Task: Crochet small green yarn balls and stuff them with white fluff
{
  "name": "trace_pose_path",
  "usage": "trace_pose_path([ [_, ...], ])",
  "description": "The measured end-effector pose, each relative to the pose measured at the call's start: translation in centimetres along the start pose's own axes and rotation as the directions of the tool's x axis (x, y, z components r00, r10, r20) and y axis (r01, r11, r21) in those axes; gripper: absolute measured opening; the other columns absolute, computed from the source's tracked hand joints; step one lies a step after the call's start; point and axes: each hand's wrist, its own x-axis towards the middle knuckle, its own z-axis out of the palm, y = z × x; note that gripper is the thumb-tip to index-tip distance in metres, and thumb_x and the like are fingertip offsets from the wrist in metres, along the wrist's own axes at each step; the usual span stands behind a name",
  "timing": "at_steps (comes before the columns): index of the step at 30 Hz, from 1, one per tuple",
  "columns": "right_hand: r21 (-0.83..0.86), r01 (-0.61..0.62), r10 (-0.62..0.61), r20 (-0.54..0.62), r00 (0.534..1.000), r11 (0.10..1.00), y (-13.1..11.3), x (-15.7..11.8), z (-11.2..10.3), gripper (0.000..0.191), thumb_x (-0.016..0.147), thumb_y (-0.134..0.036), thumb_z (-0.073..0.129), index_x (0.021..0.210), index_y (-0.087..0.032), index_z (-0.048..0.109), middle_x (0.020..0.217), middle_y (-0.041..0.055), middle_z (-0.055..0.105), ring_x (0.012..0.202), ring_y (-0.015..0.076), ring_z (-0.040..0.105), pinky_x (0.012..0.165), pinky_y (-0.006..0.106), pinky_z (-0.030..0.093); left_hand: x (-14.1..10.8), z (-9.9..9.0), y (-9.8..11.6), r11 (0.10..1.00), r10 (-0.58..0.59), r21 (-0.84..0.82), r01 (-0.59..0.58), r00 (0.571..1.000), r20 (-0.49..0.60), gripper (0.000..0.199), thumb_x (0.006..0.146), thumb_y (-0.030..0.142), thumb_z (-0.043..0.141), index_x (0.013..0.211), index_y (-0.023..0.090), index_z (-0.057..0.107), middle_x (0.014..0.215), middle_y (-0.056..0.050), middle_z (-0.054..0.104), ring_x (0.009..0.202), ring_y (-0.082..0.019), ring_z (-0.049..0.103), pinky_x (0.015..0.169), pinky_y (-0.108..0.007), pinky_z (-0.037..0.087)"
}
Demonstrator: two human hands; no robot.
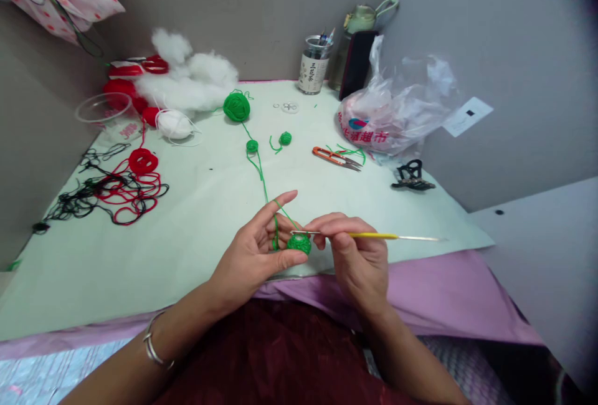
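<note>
Head view, left hand: your left hand (pixel 268 243) has the small round green crocheted piece (pixel 299 243) pinched between thumb and fingers, green strand looped over a raised finger.
Right hand: yours (pixel 357 252) is closed around the slim yellow-handled metal crochet hook (pixel 374 235), tip right at the piece's top edge.
Green yarn: big round ball (pixel 237 106) way past your left hand, two little green balls (pixel 252 146) nearer it.
Snips: orange-handled metal thread snips (pixel 337 159), lying beyond your right hand.
Red-black tangle: loose yarn strands (pixel 126 190), off left of your left hand.
</note>
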Motion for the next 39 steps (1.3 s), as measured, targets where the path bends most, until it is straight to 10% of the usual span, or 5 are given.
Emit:
trace_pose_path([
  [14, 0.042, -0.149, 0.141, 0.142, 0.98, 0.988, -0.6, 0.7, -2.0, 0.018, 0.105, -0.034, 0.06, 0.099, -0.026, 0.075, 0.097, 0.003, 0.08, 0.077, 0.0152, 0.068, 0.073, 0.03, 0.056, 0.2, -0.4, 0.3, 0.997, -0.048, 0.068, 0.048, 0.999, -0.008, 0.076, 0.072, 0.025, 0.093, 0.141, 0.02, 0.062, 0.091, 0.0, 0.066, 0.086, -0.016, 0.061, 0.078, -0.03, 0.046],
  [20, -0.341, 0.124, -0.01, 0.318, 0.948, 0.932, -2.3, 1.1, -2.1, 0.02, 0.105, -0.021, 0.056, 0.108, -0.026, 0.076, 0.099, 0.0055, 0.08, 0.088, 0.0186, 0.074, 0.077, 0.034, 0.06, -0.1, 0.0, 0.2, 0.986, -0.01, 0.166, 0.027, 0.995, -0.104, 0.084, 0.071, 0.024, 0.093, 0.147, 0.018, 0.057, 0.087, 0.001, 0.066, 0.086, -0.017, 0.061, 0.085, -0.032, 0.047],
  [28, -0.682, 0.495, -0.269, 0.417, 0.868, 0.539, -1.5, -0.5, -1.1, 0.035, 0.094, -0.013, 0.071, 0.12, -0.035, 0.078, 0.102, 0.0067, 0.082, 0.094, 0.0244, 0.079, 0.085, 0.038, 0.067, -0.9, 1.3, -0.6, 0.991, 0.126, 0.075, -0.115, 0.978, -0.167, 0.071, 0.086, 0.029, 0.082, 0.15, 0.023, 0.052, 0.092, 0.001, 0.062, 0.072, -0.012, 0.059, 0.068, -0.025, 0.05],
  [33, -0.583, 0.537, -0.369, 0.391, 0.843, 0.61, -0.9, -1.1, -1.4, 0.055, 0.092, -0.009, 0.073, 0.138, -0.038, 0.069, 0.106, 0.0052, 0.081, 0.097, 0.0232, 0.079, 0.083, 0.035, 0.068, -0.9, 1.2, -0.2, 0.953, -0.085, -0.293, 0.081, 0.996, 0.001, 0.067, 0.087, 0.039, 0.083, 0.146, 0.021, 0.058, 0.087, 0.002, 0.058, 0.055, -0.004, 0.047, 0.047, -0.018, 0.037],
  [39, -0.313, 0.214, -0.18, 0.134, 0.975, 0.926, -0.5, -0.2, -0.8, 0.033, 0.1, -0.016, 0.066, 0.12, -0.037, 0.078, 0.104, 0.0027, 0.081, 0.093, 0.0198, 0.076, 0.079, 0.036, 0.063, -0.3, 0.6, 0.0, 0.939, -0.159, -0.301, 0.169, 0.986, 0.058, 0.08, 0.076, 0.031, 0.091, 0.147, 0.018, 0.057, 0.085, 0.003, 0.057, 0.052, -0.003, 0.05, 0.044, -0.017, 0.035],
])
